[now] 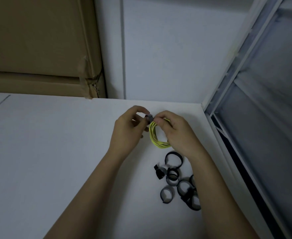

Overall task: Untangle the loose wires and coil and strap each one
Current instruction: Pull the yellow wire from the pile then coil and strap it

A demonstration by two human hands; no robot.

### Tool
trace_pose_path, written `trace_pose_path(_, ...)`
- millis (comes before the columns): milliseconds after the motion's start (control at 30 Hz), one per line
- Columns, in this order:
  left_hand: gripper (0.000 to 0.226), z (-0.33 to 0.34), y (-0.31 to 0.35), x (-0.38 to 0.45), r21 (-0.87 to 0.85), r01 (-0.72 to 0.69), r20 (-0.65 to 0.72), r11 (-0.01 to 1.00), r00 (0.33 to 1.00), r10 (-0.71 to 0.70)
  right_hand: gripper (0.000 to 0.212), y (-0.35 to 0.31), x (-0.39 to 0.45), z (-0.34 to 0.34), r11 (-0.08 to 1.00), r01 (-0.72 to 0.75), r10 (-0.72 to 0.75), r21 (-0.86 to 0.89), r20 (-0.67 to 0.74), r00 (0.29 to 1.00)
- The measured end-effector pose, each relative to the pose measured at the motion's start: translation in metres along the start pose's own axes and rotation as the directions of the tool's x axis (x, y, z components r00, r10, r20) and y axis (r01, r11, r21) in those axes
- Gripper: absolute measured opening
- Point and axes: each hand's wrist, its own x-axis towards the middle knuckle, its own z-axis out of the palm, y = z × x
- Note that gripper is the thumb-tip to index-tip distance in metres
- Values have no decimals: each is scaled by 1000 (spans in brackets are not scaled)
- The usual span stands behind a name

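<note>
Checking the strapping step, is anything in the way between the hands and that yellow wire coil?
Nothing visible. The left hand and right hand already hold the yellow coil, pinching a dark strap at its top.

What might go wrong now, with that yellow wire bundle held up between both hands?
1. The dark strap is only pinched at the top of the coiled yellow wire by the left hand and right hand; if a pinch slips, it may unwrap.
2. The coil's lower loops hang free, so they might spring apart.
3. The right forearm passes over the pile of spare black looped straps on the white table and may scatter them.
</note>
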Motion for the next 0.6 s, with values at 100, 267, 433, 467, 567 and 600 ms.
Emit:
trace_pose_path(100, 15, -2, 1, 0, -22, 10, 32, 1000, 999, -10, 13, -3, 0, -1, 999, 6, -6, 38, -1, 1000)
trace_pose_path(267, 25, -10, 3, 2, -85, 41, 163, 996, 986, -27, 12, -4, 0, -2, 999, 7, -6, 46, -28, 1000)
trace_pose_path(433, 9, -15, 10, 3, -153, 105, 192, 983, 979, -74, 13, -7, -2, -5, 998, 67, -67, -13, 6, 998)
trace_pose_path(467, 9, -17, 11, 3, -176, 123, 201, 977, 976, -87, 15, -8, -3, -6, 997, 75, -75, -2, 19, 997)
trace_pose_path(567, 8, -23, 16, 4, -241, 192, 259, 951, 957, -127, 20, -13, -3, -9, 994, 103, -105, 46, 54, 993)
trace_pose_path(600, 8, -25, 16, 4, -252, 216, 278, 943, 950, -143, 22, -15, -3, -9, 992, 117, -120, 48, 64, 991)
